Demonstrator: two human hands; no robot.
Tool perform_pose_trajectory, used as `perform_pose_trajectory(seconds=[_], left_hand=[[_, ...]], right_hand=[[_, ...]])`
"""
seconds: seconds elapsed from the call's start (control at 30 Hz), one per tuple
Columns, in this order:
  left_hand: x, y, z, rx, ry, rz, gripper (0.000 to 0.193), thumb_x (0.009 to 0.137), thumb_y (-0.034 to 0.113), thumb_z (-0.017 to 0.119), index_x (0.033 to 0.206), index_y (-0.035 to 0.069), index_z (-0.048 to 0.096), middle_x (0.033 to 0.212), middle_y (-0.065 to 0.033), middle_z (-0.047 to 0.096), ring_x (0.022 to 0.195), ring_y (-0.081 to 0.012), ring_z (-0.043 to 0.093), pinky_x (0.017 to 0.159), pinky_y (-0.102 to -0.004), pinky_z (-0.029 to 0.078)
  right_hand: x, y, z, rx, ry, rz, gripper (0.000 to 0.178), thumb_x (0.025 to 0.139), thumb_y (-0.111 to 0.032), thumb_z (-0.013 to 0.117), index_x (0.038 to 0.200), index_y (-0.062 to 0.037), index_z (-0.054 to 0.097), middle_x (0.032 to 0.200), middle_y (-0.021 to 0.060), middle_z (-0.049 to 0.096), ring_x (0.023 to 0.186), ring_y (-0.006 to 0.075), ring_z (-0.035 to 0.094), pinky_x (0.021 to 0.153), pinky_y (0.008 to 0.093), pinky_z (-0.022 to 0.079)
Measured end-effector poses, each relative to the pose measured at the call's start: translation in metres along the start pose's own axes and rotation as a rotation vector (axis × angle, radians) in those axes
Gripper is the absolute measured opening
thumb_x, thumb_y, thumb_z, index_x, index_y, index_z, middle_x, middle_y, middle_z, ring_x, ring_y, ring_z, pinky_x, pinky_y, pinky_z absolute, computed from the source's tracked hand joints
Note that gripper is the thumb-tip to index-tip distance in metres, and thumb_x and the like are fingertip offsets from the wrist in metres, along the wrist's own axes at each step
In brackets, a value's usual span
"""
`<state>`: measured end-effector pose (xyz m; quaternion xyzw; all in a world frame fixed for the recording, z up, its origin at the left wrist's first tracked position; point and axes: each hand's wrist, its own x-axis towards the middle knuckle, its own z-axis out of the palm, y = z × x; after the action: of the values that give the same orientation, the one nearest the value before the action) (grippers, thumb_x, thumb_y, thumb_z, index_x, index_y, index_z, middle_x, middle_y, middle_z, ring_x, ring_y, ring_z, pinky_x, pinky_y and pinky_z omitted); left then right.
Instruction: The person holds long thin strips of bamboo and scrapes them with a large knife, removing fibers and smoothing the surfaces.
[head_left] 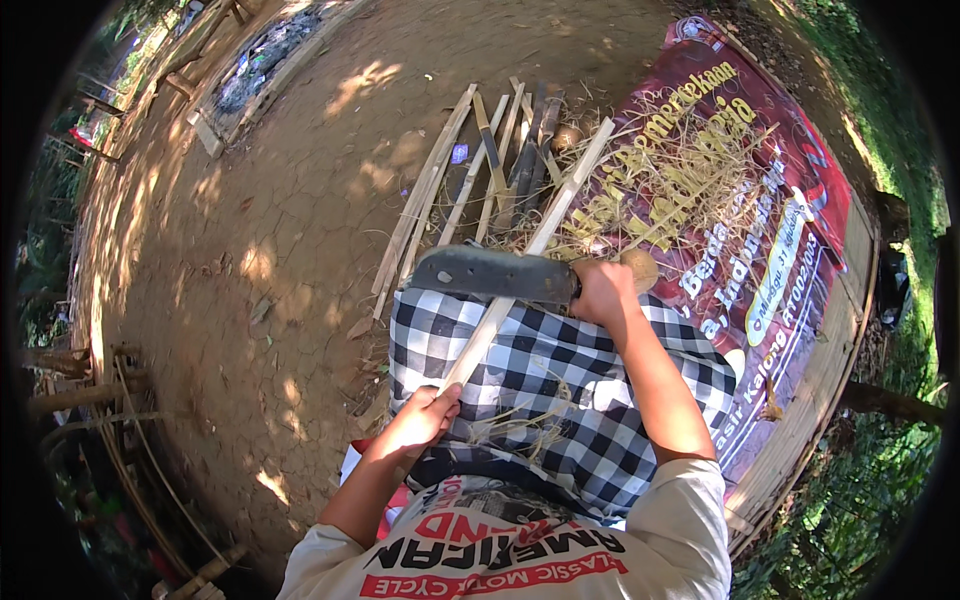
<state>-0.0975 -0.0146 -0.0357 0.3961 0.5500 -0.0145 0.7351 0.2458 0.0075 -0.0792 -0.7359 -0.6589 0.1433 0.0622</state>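
While the left hand point(427, 415) clamps the near end of the pale strip point(545, 232) slanting over the checked cloth point(560, 350), and the right hand point(604, 292) clutches the knife point(490, 273) across it, clean shaving likely calls for a low blade angle and light strokes.

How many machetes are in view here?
1: a broad-bladed machete in the right hand, its blade crossing over the pale wooden strip the left hand holds. Others may hide under the shavings.
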Motion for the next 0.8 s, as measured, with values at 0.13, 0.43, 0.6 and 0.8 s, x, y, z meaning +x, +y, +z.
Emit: perform_pose_trajectory(seconds=[0.13, 0.43, 0.6, 0.8], left_hand=[[-0.008, -0.006, 0.002, 0.094, -0.008, 0.123, 0.047, 0.101, 0.039, 0.048, 0.063, 0.013, 0.045, 0.051, 0.0070, 0.037, 0.040, -0.0049, 0.030, 0.037, -0.0242, 0.022], [-0.006, 0.012, 0.001, 0.238, -0.026, -0.006, 0.049, 0.099, 0.043, 0.050, 0.065, 0.008, 0.052, 0.054, 0.0046, 0.042, 0.049, -0.0069, 0.035, 0.046, -0.0269, 0.026], [-0.006, -0.006, 0.006, 0.370, 0.084, 0.246, 0.048, 0.100, 0.041, 0.049, 0.067, 0.007, 0.053, 0.058, 0.0045, 0.047, 0.051, -0.0083, 0.039, 0.048, -0.0259, 0.031], [-0.031, 0.016, 0.007, 0.746, 0.401, 0.383, 0.037, 0.098, 0.030, 0.051, 0.086, -0.004, 0.062, 0.062, -0.0257, 0.054, 0.060, -0.0424, 0.057, 0.059, -0.0455, 0.046]], right_hand=[[0.006, 0.079, -0.037, 0.106, 0.186, 0.552, 0.026, 0.072, -0.022, 0.066, 0.090, -0.0029, 0.070, 0.085, 0.0214, 0.069, 0.084, 0.0377, 0.068, 0.077, 0.0460, 0.054], [-0.051, 0.092, -0.041, 0.200, 0.154, 0.600, 0.030, 0.072, -0.022, 0.065, 0.095, -0.0030, 0.068, 0.083, 0.0228, 0.068, 0.082, 0.0403, 0.066, 0.077, 0.0464, 0.053], [-0.046, 0.016, -0.041, 0.279, 0.046, 0.366, 0.026, 0.072, -0.023, 0.065, 0.090, -0.0042, 0.067, 0.079, 0.0204, 0.068, 0.079, 0.0394, 0.067, 0.075, 0.0462, 0.053], [-0.053, -0.057, -0.024, 0.393, 0.067, -0.006, 0.021, 0.066, -0.021, 0.068, 0.080, -0.0054, 0.064, 0.071, 0.0172, 0.066, 0.070, 0.0374, 0.065, 0.066, 0.0459, 0.053]])
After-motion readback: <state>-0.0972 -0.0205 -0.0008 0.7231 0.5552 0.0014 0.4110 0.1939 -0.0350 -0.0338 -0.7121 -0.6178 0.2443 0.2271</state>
